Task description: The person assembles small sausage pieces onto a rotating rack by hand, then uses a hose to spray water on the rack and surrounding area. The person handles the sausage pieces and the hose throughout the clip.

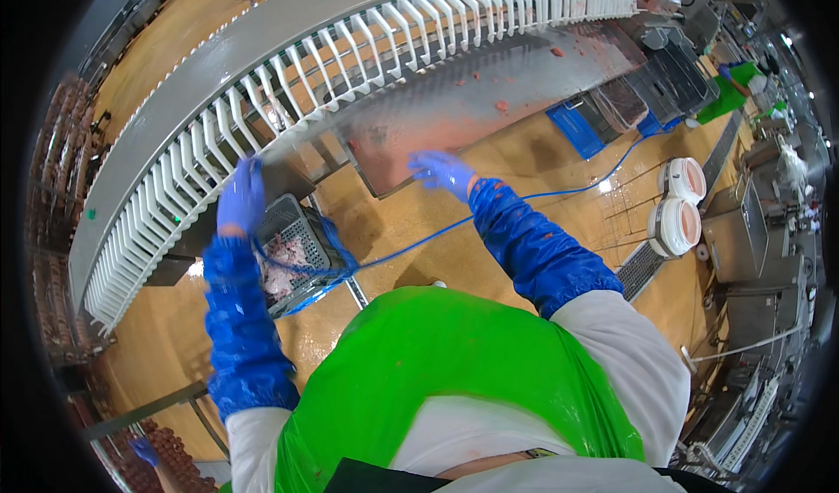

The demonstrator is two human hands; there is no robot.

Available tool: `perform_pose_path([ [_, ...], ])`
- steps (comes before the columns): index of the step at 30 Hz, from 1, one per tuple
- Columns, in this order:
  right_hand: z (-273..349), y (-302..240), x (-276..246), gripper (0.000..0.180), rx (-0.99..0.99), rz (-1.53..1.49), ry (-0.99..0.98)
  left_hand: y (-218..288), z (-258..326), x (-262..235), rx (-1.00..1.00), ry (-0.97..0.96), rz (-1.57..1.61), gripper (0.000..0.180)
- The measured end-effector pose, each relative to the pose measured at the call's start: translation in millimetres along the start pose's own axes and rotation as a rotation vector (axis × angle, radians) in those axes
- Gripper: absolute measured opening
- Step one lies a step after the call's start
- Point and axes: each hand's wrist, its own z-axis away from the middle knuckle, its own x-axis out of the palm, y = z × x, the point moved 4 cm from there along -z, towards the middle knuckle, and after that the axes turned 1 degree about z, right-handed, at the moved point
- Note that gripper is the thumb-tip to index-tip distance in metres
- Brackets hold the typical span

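My left hand, in a bluish-purple glove, is at the near edge of a curved conveyor with white slats. Its fingers stretch away from me and nothing shows in them; whether the fingertips touch a slat I cannot tell. My right hand, gloved alike, hovers at the near edge of a sloping metal tray. That hand is open, fingers spread, with nothing in it. Wet reddish residue and a few small meat scraps lie on the tray.
Below my left hand, a dark perforated crate holds pale meat trimmings. A blue hose crosses the wet floor. Farther right are a blue bin and white buckets. A metal rail stands at lower left.
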Motion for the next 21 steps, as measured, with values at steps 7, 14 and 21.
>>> perform_pose_path([
  [7,-84,-88,-20,0.063,-0.197,-0.464,0.179,107,-214,-13,0.002,-0.211,0.317,0.034],
  [14,-126,-106,-6,0.071,-0.187,-0.777,0.312,137,-273,96,0.182,-0.429,0.112,0.037],
  [21,-136,-79,-16,0.068,-0.233,-0.886,0.260,115,-241,54,0.287,-0.508,-0.008,0.034],
])
